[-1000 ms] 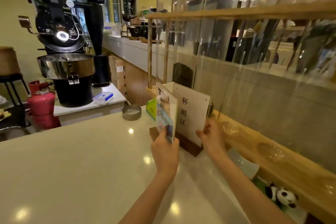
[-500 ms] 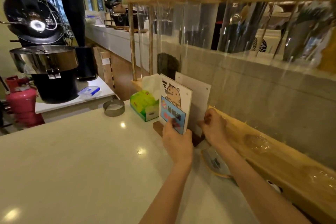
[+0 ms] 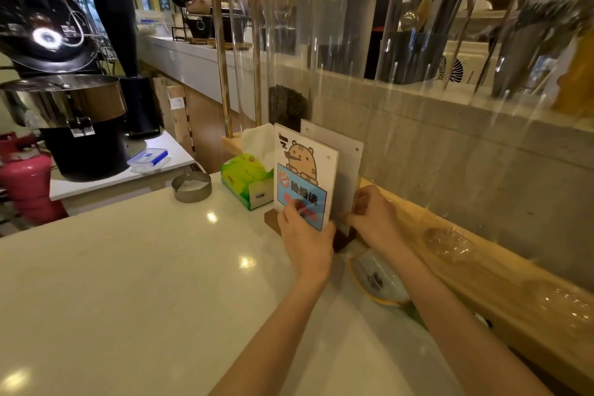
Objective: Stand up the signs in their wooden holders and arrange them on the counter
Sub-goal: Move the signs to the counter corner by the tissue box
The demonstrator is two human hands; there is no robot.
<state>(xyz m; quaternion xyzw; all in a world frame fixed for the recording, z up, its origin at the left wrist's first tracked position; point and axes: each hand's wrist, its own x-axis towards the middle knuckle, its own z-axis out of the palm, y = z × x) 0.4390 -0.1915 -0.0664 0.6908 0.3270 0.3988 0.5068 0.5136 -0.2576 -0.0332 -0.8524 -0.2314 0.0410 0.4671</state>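
Note:
An acrylic sign with a cartoon tiger and a blue panel (image 3: 305, 170) stands upright at the counter's far right. My left hand (image 3: 307, 241) grips its lower edge, thumb over the blue panel. Behind it stands a second, plain white sign (image 3: 345, 151); my right hand (image 3: 373, 219) holds its lower right edge. A dark wooden holder (image 3: 271, 219) shows under the signs, mostly hidden by my hands. Whether the tiger sign sits in a slot cannot be seen.
A green tissue box (image 3: 246, 180) sits just left of the signs, a round metal ashtray (image 3: 192, 186) further left. A wooden ledge (image 3: 482, 276) with clear tubes runs along the right. A flat round item (image 3: 379, 280) lies under my right forearm. A coffee roaster (image 3: 64, 100) stands beyond the white counter (image 3: 128, 283).
The tiger sign has turned from edge-on to face me, in front of the white sign. My view has shifted closer and right; both hands kept their grips.

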